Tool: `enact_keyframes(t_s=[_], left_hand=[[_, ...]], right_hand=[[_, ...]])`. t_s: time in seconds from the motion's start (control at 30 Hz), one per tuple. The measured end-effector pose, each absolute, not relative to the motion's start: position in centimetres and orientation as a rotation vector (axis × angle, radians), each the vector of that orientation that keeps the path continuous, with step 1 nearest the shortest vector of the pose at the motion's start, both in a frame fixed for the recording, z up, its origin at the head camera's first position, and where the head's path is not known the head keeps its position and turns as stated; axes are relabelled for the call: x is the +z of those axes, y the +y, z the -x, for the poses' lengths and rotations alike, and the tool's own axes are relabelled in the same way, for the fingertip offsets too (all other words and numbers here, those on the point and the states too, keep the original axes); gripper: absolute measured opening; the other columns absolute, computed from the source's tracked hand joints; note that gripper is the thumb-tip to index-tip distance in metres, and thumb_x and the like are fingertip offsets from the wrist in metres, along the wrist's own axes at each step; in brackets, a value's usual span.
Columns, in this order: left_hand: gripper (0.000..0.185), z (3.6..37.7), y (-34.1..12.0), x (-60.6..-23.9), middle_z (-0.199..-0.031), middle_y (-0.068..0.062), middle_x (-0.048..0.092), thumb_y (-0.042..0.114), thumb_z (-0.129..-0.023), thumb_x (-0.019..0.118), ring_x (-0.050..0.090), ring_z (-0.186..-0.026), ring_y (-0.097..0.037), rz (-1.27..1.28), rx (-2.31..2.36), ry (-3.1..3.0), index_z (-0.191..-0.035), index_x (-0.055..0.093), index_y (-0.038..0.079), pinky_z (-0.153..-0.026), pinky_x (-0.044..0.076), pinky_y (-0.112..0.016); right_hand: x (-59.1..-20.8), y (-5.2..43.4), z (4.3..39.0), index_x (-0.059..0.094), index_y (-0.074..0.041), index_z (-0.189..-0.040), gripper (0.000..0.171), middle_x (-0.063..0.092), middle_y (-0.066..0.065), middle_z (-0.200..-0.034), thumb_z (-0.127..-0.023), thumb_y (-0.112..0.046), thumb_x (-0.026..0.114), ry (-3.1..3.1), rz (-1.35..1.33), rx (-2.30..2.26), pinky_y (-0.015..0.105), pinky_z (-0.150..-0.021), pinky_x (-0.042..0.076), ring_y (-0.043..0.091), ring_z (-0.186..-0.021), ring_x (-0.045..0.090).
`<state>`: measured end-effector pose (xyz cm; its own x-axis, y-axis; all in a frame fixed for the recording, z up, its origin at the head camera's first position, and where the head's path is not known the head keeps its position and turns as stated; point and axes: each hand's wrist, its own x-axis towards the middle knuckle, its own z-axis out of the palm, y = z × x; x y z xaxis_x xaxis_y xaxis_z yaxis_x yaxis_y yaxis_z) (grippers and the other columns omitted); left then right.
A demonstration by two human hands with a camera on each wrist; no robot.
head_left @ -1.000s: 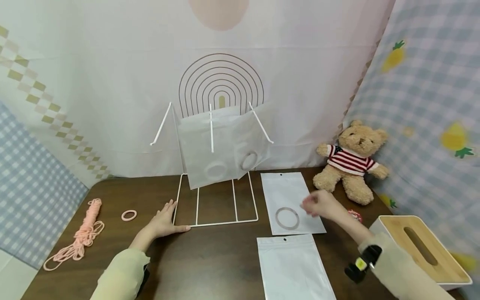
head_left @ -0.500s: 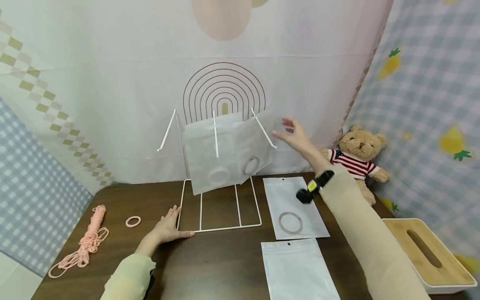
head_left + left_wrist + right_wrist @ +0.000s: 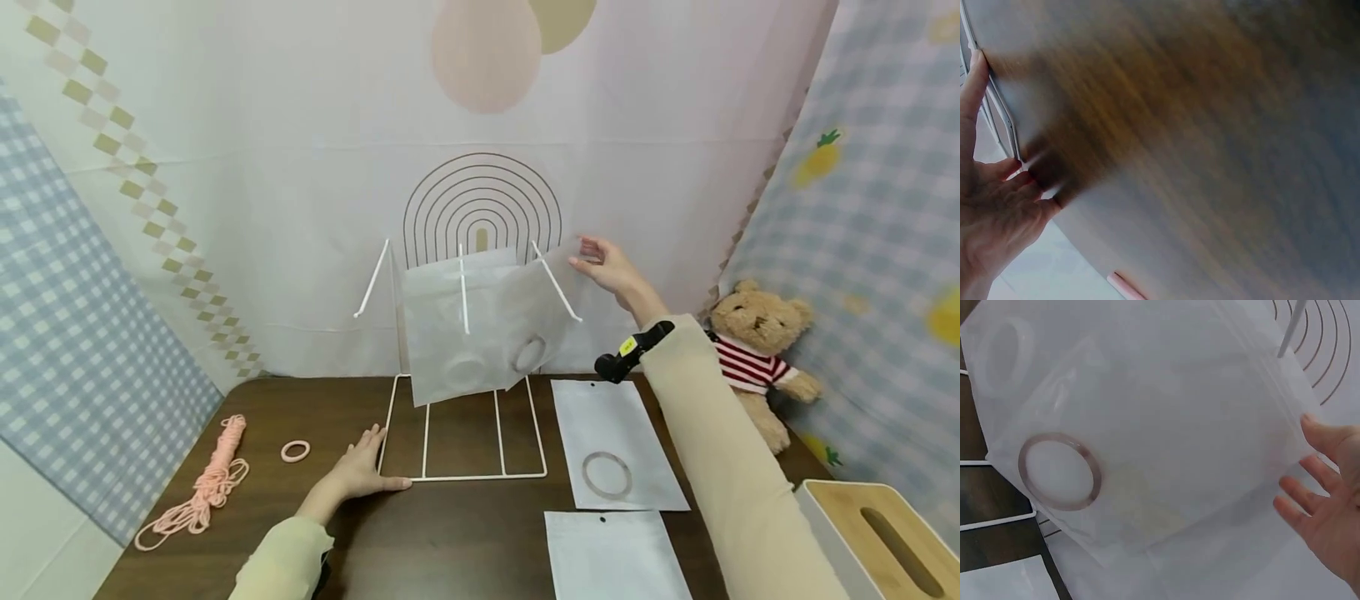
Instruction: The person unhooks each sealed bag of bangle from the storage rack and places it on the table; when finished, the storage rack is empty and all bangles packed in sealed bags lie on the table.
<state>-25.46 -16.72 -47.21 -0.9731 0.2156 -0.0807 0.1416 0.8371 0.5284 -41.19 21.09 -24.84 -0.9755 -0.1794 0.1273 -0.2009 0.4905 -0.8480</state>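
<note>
Right hand (image 3: 609,268) is raised at the upper right corner of the hanging bag (image 3: 536,321), fingers nearly straight and spread; in the head view the fingertips are at the bag's edge, but I cannot tell if they really touch it. This bag hangs on the right peg of the white rack (image 3: 462,417) and has a ring (image 3: 529,353) inside. A second bag (image 3: 450,333) hangs beside it on the middle peg. Left hand (image 3: 362,472) lies flat on the table (image 3: 450,542), fingers straight, thumb against the front left corner of the rack base. Two more bags – one with a ring (image 3: 617,446), one nearer (image 3: 609,554) – lie to the right. A pink cord (image 3: 206,492) and a small pink ring (image 3: 296,452) lie on the left; a teddy bear (image 3: 757,354) sits at the right.

Left wrist view: the left hand (image 3: 991,212) is open, palm down, touching the rack wire (image 3: 1000,115).

Right wrist view: the right hand (image 3: 1329,512) is open – holding nothing – just beside the bag (image 3: 1160,437) edge, the ring (image 3: 1060,470) low in it.
</note>
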Motion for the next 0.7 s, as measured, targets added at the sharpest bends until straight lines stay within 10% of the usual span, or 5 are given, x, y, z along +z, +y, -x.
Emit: enact_keyframes(t_s=[0.3, 0.7], left_hand=[[0.101, 25.8, -17.4, -46.0, -0.143, -0.034, 0.022, 0.039, -0.068, 0.077, 0.020, -0.133, -0.049, -0.290, 0.809, 2.896, -0.138, 0.026, -0.012, -0.104, 0.019, -0.064], [0.101, 27.0, -17.9, -46.2, -0.144, -0.035, 0.021, 0.042, -0.068, 0.076, 0.020, -0.133, -0.049, -0.294, 0.765, 2.903, -0.138, 0.026, -0.011, -0.103, 0.020, -0.065]], right_hand=[[-24.6, 23.0, 38.8, 0.055, 0.011, -0.108, 0.032, 0.059, -0.011, -0.079, -0.091, -0.015, 0.056, -2.573, -0.401, 1.468, 0.021, -0.070, 0.055, 0.000, -0.072, 0.058], [-23.6, 23.1, 34.8, 0.059, 0.012, -0.106, 0.028, 0.067, 0.011, -0.085, -0.090, -0.011, 0.056, -2.632, -0.461, 1.307, 0.021, -0.060, 0.055, -0.001, -0.059, 0.061]])
